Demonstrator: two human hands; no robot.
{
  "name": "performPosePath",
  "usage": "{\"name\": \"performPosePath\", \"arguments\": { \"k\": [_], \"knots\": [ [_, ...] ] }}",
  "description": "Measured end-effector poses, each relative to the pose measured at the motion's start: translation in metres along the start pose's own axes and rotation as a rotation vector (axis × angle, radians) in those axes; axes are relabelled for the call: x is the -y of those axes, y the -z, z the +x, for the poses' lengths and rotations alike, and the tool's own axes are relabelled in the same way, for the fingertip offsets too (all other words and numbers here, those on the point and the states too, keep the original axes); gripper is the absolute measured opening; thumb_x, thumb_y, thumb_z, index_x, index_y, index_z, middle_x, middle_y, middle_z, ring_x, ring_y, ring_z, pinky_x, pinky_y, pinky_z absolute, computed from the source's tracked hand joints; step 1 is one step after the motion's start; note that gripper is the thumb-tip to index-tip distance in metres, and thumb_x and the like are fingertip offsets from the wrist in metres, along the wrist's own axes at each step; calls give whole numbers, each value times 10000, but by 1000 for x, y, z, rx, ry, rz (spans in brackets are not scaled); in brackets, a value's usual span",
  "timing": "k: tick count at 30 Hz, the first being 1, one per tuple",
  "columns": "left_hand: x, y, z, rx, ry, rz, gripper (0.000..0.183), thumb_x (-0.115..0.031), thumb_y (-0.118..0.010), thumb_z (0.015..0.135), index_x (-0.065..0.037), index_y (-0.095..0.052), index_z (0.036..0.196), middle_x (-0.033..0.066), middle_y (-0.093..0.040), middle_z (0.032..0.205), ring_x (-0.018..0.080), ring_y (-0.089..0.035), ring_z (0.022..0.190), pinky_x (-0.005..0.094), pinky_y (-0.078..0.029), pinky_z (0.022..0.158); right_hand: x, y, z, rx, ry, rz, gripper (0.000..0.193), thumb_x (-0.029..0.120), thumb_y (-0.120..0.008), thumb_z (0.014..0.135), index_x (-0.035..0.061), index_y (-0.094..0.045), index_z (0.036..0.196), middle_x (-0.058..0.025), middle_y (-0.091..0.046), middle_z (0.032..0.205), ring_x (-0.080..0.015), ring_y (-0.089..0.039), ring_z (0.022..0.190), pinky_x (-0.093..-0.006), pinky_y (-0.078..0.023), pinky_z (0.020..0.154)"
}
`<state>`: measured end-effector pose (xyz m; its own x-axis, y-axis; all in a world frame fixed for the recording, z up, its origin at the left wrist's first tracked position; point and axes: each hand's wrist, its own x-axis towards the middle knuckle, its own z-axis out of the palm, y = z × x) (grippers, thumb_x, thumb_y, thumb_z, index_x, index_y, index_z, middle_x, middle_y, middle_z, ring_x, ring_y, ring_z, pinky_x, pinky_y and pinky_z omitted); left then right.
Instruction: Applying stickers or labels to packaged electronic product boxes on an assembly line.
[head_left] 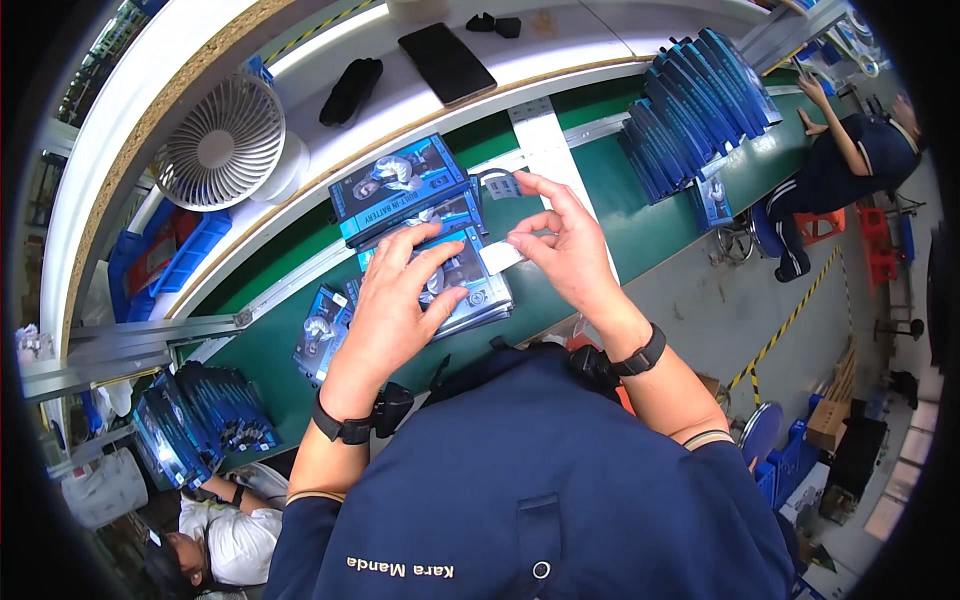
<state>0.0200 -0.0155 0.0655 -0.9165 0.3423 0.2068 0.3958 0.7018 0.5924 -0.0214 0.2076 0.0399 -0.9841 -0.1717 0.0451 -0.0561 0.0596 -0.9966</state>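
Observation:
My left hand point(395, 295) lies with its fingers spread on a blue printed box point(480, 285), the top one of a small stack in front of me. Between thumb and fingers of my right hand point(568, 245) is a small white sticker point(502, 256), held over that box's right side. A curled strip of label backing point(503, 187) touches my right index fingertip. Just beyond, more blue boxes point(400, 180) are piled up. Another blue box point(322, 325) lies left of my left wrist.
A white fan point(218, 145), a black tablet point(447, 63) and a black pouch point(350, 92) stand on the shelf. Rows of blue boxes point(700, 110) stand far right, others point(200, 420) at left. Co-workers sit at right point(850, 150) and lower left point(225, 540).

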Motion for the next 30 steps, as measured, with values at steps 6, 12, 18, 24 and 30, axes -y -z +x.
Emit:
{"name": "performPosePath", "arguments": {
  "k": [6, 12, 18, 24, 30],
  "knots": [
    [0, -2, 1, 1, -21, 1, 477, -106, -801, 738, -83, -654, 1192, 136, -550, 1330, 355, -515, 1220, 436, -430, 1028, -1, -2, -1, 8, 20, -48, 619, -160, -656, 795, 65, -519, 1355, -96, -515, 1253, -105, -643, 881, -231, -587, 741],
    [-8, -2, 0, 97, -36, 56, 581, -213, -858, 680, -155, -657, 1222, 146, -481, 1418, 372, -445, 1306, 502, -354, 1095, -2, -2, -1, -6, 40, -75, 589, -155, -661, 795, 60, -542, 1330, -102, -524, 1244, -110, -645, 873, -233, -590, 731],
    [-10, -8, -2, 153, -20, 143, 662, -241, -879, 635, -256, -660, 1260, 180, -404, 1473, 399, -400, 1330, 543, -271, 1134, -8, -2, -1, 13, 83, -131, 584, -149, -667, 798, 57, -541, 1329, -110, -518, 1266, -114, -648, 873, -229, -585, 707],
    [-14, -10, -7, 99, -54, 115, 571, -213, -882, 606, -288, -733, 1152, 159, -417, 1473, 383, -403, 1325, 507, -310, 1095, -21, 5, -3, -54, 246, -521, 605, 92, -724, 872, 81, -463, 1418, -135, -482, 1335, -120, -621, 847, -306, -548, 752],
    [-14, -8, -14, 72, -97, 70, 612, -201, -895, 577, -324, -734, 1154, 163, -406, 1489, 388, -398, 1328, 517, -305, 1096, -10, 0, -10, -4, 108, -23, 666, 184, -670, 937, 47, -333, 1495, -148, -479, 1329, -86, -531, 724, -248, -489, 703]
  ]
}}
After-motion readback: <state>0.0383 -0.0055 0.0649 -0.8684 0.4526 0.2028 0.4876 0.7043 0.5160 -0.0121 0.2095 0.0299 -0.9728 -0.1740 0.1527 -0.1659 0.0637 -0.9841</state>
